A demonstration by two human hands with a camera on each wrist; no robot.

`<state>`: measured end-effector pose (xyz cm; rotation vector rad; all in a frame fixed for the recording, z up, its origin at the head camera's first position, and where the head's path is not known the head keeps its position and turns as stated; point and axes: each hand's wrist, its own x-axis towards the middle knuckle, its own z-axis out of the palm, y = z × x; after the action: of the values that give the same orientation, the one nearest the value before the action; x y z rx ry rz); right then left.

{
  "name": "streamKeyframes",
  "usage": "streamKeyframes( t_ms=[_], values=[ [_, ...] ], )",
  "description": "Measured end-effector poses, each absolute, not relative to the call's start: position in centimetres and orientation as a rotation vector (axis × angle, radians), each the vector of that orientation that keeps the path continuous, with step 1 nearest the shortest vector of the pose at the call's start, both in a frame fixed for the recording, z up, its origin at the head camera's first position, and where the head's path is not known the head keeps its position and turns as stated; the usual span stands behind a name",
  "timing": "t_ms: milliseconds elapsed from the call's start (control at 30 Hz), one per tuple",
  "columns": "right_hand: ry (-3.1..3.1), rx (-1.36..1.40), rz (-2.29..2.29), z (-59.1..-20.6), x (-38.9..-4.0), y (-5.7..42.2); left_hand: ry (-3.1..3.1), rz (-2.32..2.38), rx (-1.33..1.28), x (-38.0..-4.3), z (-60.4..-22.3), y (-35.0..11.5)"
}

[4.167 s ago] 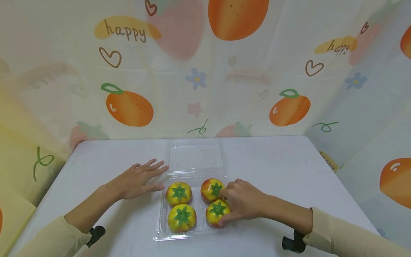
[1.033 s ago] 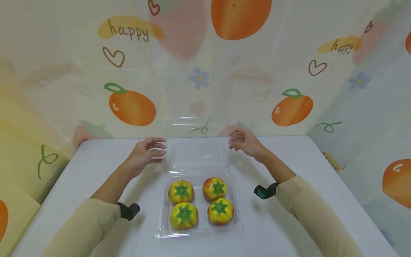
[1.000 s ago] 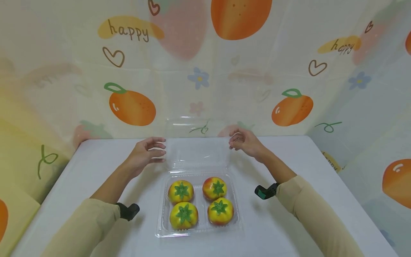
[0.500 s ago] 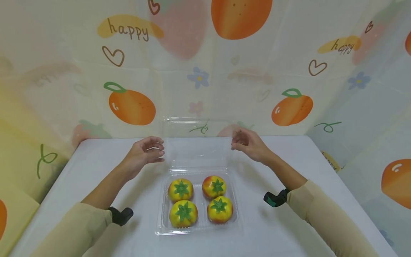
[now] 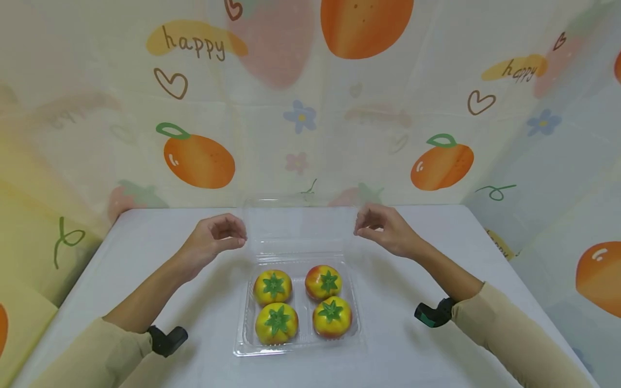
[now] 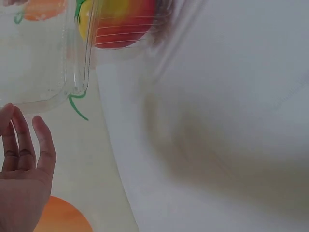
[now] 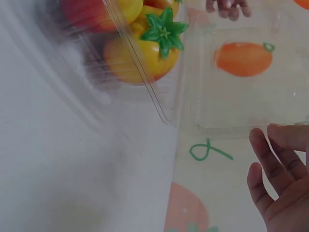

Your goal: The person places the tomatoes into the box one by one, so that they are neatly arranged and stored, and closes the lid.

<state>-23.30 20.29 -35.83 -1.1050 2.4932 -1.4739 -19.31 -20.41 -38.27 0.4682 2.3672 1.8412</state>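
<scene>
A clear plastic clamshell box (image 5: 264, 353) stands on the table, its hinge away from me. In its tray sit several yellow-and-red, round, persimmon-like fruits (image 5: 287, 330) with green star-shaped tops, in two columns. The transparent lid (image 5: 301, 223) is raised and upright behind them. My left hand (image 5: 213, 240) pinches the lid's left edge between thumb and fingers. On the opposite edge, my right hand (image 5: 388, 229) grips likewise, thumb and index finger at the rim in the right wrist view. Both wrist views show the other fingers loosely bent beside the lid.
A white-covered table (image 5: 412, 345) lies under the box. Behind it and along both sides hangs a cream cloth (image 5: 349, 161) printed with oranges, hearts and "happy". A black wrist camera (image 5: 167, 340) sits on the left forearm, another (image 5: 433, 313) on the right.
The right hand has left the right-hand fruits, and both hands have gone to the lid. The lid rose from lying back; over the last half second its top edge has tipped toward me.
</scene>
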Motion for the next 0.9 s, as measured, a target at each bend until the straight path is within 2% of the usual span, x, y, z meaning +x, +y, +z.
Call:
streamKeyframes(
  t_ms=[467, 900],
  values=[
    [2.590, -1.127, -1.286, -36.4, -20.8, 20.8, 2.353, 1.739, 0.447, -18.2, -38.5, -20.9],
    [2.549, -1.232, -1.186, -38.3, -19.1, 21.0, 2.459, 1.603, 0.717, -17.3, -39.8, -20.9]
  ],
)
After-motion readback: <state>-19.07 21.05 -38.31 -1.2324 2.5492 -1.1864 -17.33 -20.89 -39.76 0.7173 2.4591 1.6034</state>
